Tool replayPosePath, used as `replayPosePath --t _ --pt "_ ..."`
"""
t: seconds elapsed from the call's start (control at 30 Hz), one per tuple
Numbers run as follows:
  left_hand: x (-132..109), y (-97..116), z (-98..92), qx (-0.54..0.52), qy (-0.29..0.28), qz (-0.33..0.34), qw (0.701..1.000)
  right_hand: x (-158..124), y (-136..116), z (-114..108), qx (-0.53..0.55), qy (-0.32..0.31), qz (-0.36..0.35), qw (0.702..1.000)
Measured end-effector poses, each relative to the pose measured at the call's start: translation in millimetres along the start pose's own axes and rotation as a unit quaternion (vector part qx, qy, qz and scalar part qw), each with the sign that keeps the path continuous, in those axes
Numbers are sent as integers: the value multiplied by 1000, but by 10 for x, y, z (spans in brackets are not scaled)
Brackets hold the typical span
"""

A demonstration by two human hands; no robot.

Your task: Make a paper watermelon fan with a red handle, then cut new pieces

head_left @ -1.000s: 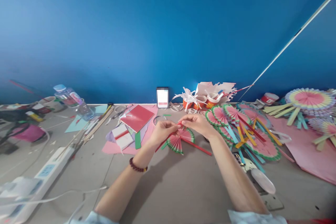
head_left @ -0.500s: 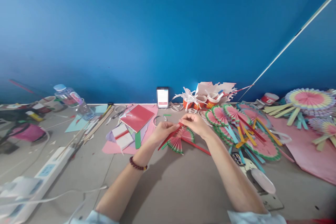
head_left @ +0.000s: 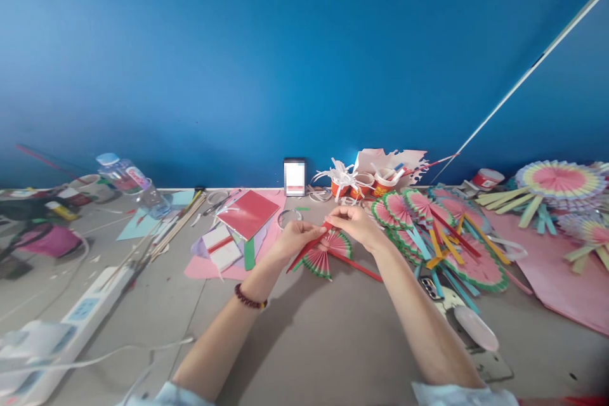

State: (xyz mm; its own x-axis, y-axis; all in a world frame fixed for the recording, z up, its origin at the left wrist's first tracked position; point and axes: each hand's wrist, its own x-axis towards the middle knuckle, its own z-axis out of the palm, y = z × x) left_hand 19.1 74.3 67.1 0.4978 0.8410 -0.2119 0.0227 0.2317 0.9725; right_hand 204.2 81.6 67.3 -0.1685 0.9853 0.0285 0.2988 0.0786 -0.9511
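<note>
Blue wall behind, grey cluttered worktop below. At its middle, left hand and right hand each pinch the red paper strip with closed fingertips, just above a pink pleated fan.

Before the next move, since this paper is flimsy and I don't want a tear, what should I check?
1. Left hand pinches the red strip: ok.
2. Right hand pinches the strip's upper end: ok.
3. Strip untorn along its length: cannot tell.
4. Pink fan lies on the table below the hands: ok.
5. Pile of fans apart from both hands: ok.
</note>
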Motion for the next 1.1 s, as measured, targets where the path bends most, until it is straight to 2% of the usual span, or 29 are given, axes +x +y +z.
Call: replayPosePath --t 0.4,0.7,0.9,1.1 --pt "29 -66 -38 7 2 33 999 -8 -21 -4 7 -8 6 1000" --pt "41 -48 -34 5 6 11 1000 5 -8 -38 12 4 0 1000" --pt "43 -52 -67 21 -23 10 999 7 -23 -68 18 9 5 1000" --pt "48 -65 -91 38 -12 5 999 19 -2 -68 17 11 4 1000"
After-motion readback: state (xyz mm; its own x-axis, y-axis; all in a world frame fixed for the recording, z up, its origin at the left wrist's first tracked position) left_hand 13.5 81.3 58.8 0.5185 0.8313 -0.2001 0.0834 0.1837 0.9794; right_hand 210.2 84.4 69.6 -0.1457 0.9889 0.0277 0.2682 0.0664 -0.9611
